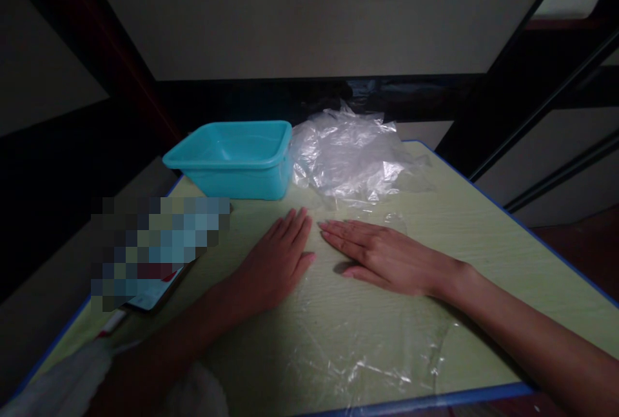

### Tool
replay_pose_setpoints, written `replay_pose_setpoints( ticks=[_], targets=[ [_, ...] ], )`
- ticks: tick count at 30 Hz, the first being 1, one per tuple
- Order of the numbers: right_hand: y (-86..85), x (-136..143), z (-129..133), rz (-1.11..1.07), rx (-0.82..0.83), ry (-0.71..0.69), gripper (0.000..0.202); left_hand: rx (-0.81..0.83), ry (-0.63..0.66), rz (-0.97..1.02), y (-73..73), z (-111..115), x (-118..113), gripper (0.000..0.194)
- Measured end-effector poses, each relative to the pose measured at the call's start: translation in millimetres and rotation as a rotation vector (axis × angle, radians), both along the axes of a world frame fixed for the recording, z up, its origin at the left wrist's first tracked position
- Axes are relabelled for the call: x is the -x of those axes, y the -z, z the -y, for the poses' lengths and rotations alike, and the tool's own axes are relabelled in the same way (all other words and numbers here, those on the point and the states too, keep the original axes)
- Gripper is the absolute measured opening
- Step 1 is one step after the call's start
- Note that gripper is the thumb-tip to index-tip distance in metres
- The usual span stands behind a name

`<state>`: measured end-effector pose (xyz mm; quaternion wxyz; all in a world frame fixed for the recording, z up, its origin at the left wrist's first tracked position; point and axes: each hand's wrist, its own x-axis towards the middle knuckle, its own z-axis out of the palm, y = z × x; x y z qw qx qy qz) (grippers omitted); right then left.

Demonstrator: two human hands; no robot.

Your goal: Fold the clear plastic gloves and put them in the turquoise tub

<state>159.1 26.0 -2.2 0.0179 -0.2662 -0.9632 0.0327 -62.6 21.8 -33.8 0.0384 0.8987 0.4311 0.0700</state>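
Flat sheet of thin clear plastic film [358,368]: colourless, white glints along creases; tabletop colour shows through. Crumpled heap of clear plastic film [345,153]: translucent, silvery-white highlights. Rectangular turquoise plastic basin [236,180]: one uniform colour, unpatterned. Pale yellow-green tabletop [483,243]: faint wood-grain streaks. Narrow table edging [488,394]: solid blue. Fluffy sleeve [196,394]: off-white. Broad flat wall panel [309,17]: plain grey-beige, dim.

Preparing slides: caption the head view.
Left hand and right hand, palms down, above a table with clear film, turquoise tub and crumpled plastic.
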Motion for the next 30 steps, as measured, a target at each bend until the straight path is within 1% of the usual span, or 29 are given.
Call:
replay_pose_setpoints(
  ticks=[3,5,7,9,10,14,17,23,26,30],
  targets=[
    [0.5,-1,0,0.001,0.000,0.005,0.058,0.010,-0.031,-0.021,-0.8,1,-2,0.054],
    [0.3,-1,-1,-0.005,-0.006,0.005,0.059,0.010,-0.043,0.047,0.3,0,-2,0.057],
    [-0.5,-2,-2,-0.009,-0.014,-0.004,0.058,-0.006,-0.121,0.168,1.6,-4,-2,0.057],
    [-1.9,-3,-2,-0.008,-0.015,-0.031,0.056,-0.036,-0.279,0.278,0.9,-11,-1,0.050],
    [-2.8,-3,-2,-0.008,-0.011,-0.051,0.054,-0.050,-0.329,0.290,-0.5,-14,0,0.047],
    [-6.4,-3,-1,-0.009,0.024,-0.117,0.050,-0.070,-0.437,0.273,-8.5,-24,4,0.030],
    [-6.8,-3,0,-0.011,0.039,-0.120,0.050,-0.061,-0.495,0.256,-10.5,-27,4,0.016],
    [-3.7,-2,0,-0.010,0.039,-0.106,0.048,-0.027,-0.572,0.293,-6.9,-33,-2,0.006],
    [-3.8,-1,1,-0.018,0.042,-0.104,0.047,0.007,-0.560,0.359,-7.7,-35,-4,0.010],
    [-3.8,-1,1,-0.027,0.046,-0.105,0.046,0.074,-0.522,0.510,-11.3,-36,-6,0.013]
  ],
)
